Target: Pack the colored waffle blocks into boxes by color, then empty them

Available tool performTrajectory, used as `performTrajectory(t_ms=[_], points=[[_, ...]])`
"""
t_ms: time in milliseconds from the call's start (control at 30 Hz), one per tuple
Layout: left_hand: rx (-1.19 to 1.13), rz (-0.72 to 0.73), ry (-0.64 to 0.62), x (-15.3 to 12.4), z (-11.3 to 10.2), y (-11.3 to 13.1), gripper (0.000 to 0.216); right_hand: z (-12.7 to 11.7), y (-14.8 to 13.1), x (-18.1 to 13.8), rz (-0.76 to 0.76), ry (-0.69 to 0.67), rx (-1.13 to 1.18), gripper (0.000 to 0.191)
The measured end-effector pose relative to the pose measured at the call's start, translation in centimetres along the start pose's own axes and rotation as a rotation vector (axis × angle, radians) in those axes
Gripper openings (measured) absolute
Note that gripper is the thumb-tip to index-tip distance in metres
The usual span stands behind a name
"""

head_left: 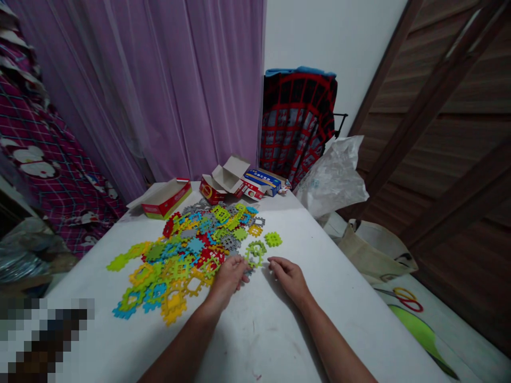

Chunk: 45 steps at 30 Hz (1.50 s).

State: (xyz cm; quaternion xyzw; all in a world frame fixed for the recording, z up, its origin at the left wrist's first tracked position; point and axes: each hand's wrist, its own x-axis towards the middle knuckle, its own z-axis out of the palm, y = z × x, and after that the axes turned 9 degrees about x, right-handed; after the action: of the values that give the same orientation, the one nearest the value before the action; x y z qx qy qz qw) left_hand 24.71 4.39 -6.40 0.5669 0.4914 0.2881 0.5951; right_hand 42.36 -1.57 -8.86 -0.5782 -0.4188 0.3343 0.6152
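Note:
My left hand (230, 275) is at the near right edge of a heap of plastic interlocking pieces (195, 245), its fingers curled. Grey bits show beside those fingers; whether they are gripped is hidden. To the right, my right hand (290, 275) hovers over the white table with thumb and fingers slightly apart, holding nothing visible. Between the hands, just beyond the fingertips, lie light green toothed pieces (255, 252). A separate lime green piece (273, 239) rests a little farther off. The heap mixes yellow, blue, red, grey and green notched squares, some with window openings.
Along the table's (255, 340) back edge stand an open red box (166, 199), another open carton (225, 181) and a blue box (263, 181). A clear plastic bag (333, 178) bulges at the right. Below are a cloth bag (371, 247) and scissors (407, 299).

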Motion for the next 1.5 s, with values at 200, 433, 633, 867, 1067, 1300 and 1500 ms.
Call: performTrajectory(t_ms=[200,433,633,867,1067,1300,1500], points=[[0.084,0.027,-0.027,0.1,0.7,-0.6,0.038,0.0,-0.8,-0.2,0.092,-0.018,0.117,0.05],[0.089,0.024,-0.047,0.1,0.9,-0.8,0.034,-0.1,-0.9,-0.2,0.111,-0.082,0.061,0.042],[0.14,0.059,-0.071,-0.2,0.8,-0.9,0.039,0.0,-1.2,-0.2,0.145,-0.049,0.064,0.035],[0.176,0.16,-0.029,0.6,0.0,-0.8,0.041,-0.4,-1.3,-0.1,0.173,-0.1,0.052,0.03],[0.221,0.163,-0.115,0.7,-0.6,-0.4,0.055,-0.4,-0.9,0.0,0.205,-0.14,0.046,0.029],[0.668,0.42,-0.163,-0.2,-1.8,0.4,0.053,-0.5,-1.2,0.1,0.247,-0.167,0.053,0.03],[0.839,0.508,-0.152,-0.2,-1.9,0.6,0.047,-0.5,-1.2,0.1,0.25,-0.168,0.061,0.029]])
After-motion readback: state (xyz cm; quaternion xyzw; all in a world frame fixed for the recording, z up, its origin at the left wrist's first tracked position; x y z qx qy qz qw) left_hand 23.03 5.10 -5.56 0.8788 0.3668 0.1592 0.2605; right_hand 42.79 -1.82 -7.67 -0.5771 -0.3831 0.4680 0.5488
